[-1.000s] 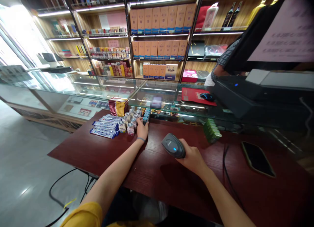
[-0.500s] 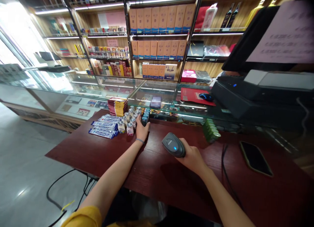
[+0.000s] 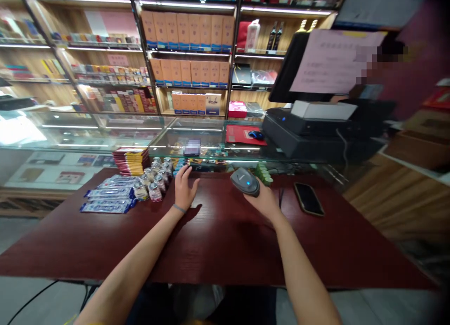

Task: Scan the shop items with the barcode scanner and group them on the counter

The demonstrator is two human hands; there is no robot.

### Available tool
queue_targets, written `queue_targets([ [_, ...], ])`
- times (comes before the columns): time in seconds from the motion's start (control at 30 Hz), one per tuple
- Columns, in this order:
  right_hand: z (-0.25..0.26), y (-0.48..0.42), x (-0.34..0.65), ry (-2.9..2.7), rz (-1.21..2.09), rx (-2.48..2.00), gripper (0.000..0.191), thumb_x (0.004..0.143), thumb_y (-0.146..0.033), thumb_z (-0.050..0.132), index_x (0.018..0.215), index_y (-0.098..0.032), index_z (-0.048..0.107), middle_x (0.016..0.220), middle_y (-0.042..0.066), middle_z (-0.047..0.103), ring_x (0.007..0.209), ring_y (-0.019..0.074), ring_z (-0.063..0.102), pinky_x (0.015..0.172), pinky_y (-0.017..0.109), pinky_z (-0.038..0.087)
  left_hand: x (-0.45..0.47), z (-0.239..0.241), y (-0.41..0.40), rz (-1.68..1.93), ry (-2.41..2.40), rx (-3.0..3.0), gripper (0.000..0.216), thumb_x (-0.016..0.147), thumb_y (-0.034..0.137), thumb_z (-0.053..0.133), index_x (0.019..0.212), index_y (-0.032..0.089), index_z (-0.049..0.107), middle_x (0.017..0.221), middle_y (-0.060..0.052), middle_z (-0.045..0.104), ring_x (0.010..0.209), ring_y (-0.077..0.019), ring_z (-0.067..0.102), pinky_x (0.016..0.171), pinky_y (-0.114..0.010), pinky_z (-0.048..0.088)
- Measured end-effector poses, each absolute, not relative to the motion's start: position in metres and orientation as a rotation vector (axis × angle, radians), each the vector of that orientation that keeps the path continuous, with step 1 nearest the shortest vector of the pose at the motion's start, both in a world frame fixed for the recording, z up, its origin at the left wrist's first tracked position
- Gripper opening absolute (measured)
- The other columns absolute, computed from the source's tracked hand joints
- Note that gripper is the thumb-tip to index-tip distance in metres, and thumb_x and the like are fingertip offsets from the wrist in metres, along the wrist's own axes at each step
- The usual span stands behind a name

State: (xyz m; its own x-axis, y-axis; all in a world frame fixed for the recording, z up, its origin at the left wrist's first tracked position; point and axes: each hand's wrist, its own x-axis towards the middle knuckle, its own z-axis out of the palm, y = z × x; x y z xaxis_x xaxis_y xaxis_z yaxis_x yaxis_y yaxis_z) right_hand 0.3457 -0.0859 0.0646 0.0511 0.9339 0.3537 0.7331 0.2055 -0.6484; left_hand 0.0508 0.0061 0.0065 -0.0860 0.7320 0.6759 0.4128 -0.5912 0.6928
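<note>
My right hand (image 3: 265,200) is wrapped round the handle of a dark grey barcode scanner (image 3: 242,180), which shows a blue light and is held above the brown table. My left hand (image 3: 184,189) is open, thumb spread from the fingers. Its fingertips are just by a row of small blue packs (image 3: 180,164), partly hidden behind them; whether they touch I cannot tell. Left of that hand stand rows of small bottles with silvery caps (image 3: 154,191). Beyond the scanner lies a row of green packs (image 3: 263,173), partly covered by it.
Blue-and-white sachets (image 3: 108,193) and a red-and-yellow stack of packets (image 3: 131,161) occupy the table's left. A phone (image 3: 309,199) lies to the right. Behind run a glass counter (image 3: 207,123) with a mouse (image 3: 256,135) and a monitor (image 3: 286,71). Another person is partly visible far right.
The view has turned right. My left hand has come slightly away from the blue packs, its fingers straighter. The scanner, still in my right hand, now overlaps the green packs.
</note>
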Motion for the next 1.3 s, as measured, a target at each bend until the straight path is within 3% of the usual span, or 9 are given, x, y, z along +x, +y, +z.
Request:
queue_targets([
  [0.17,0.076,-0.092,0.393,-1.393,0.462,-1.563,0.035,0.081,-0.045,0.069,0.107,-0.021,0.062,0.060,-0.003,0.066,0.044,0.0174,0.060,0.052,0.028,0.048,0.122,0.012,0.004,1.550,0.983,1.974,0.051,0.086,0.032,0.071,0.135,0.025,0.058,0.137,-0.013,0.053,0.134,-0.0309,0.046,0.121,-0.049,0.028],
  [0.37,0.074,-0.098,0.431,-1.114,0.457,-1.484,0.032,0.078,-0.048,0.073,0.085,-0.023,0.056,0.048,-0.007,0.056,0.038,0.0152,0.054,0.043,0.025,0.043,0.224,0.000,0.000,1.387,0.890,2.055,0.056,0.088,0.020,0.066,0.141,0.026,0.051,0.128,-0.011,0.049,0.126,-0.0256,0.050,0.114,-0.047,0.039],
  [0.63,0.066,-0.102,0.451,-0.988,0.445,-1.476,0.031,0.078,-0.049,0.071,0.084,-0.024,0.054,0.050,-0.007,0.055,0.036,0.0141,0.052,0.038,0.025,0.042,0.304,-0.024,-0.003,1.224,0.830,2.107,0.068,0.083,0.011,0.068,0.145,0.027,0.047,0.133,-0.011,0.037,0.109,-0.0204,0.057,0.110,-0.046,0.045],
  [0.87,0.066,-0.100,0.451,-0.935,0.472,-1.443,0.030,0.076,-0.046,0.072,0.082,-0.025,0.052,0.049,-0.008,0.054,0.034,0.0133,0.050,0.036,0.025,0.041,0.312,-0.023,-0.006,1.266,0.855,2.110,0.046,0.089,0.010,0.060,0.132,0.025,0.060,0.127,-0.010,0.046,0.110,-0.0207,0.057,0.106,-0.041,0.048],
  [1.07,0.066,-0.100,0.448,-0.967,0.429,-1.464,0.032,0.076,-0.048,0.073,0.084,-0.023,0.053,0.050,-0.008,0.056,0.035,0.0127,0.051,0.037,0.024,0.041,0.301,-0.017,-0.011,1.279,0.843,1.991,0.027,0.086,0.012,0.063,0.112,0.021,0.064,0.107,-0.008,0.062,0.102,-0.0222,0.061,0.095,-0.039,0.051],
  [1.17,0.068,-0.099,0.442,-0.970,0.434,-1.438,0.033,0.076,-0.047,0.074,0.085,-0.023,0.054,0.049,-0.008,0.055,0.034,0.0126,0.051,0.036,0.024,0.042,0.280,-0.013,-0.008,1.369,0.855,1.723,0.027,0.087,0.017,0.065,0.114,0.019,0.062,0.110,-0.009,0.063,0.096,-0.0200,0.062,0.086,-0.034,0.053],
  [1.3,0.072,-0.098,0.426,-1.036,0.477,-1.387,0.032,0.078,-0.045,0.073,0.091,-0.023,0.053,0.050,-0.009,0.055,0.036,0.0126,0.052,0.039,0.023,0.042,0.222,-0.002,0.001,1.488,0.820,1.326,0.034,0.088,0.028,0.067,0.121,0.020,0.061,0.111,-0.007,0.065,0.097,-0.0178,0.063,0.086,-0.031,0.053],
])
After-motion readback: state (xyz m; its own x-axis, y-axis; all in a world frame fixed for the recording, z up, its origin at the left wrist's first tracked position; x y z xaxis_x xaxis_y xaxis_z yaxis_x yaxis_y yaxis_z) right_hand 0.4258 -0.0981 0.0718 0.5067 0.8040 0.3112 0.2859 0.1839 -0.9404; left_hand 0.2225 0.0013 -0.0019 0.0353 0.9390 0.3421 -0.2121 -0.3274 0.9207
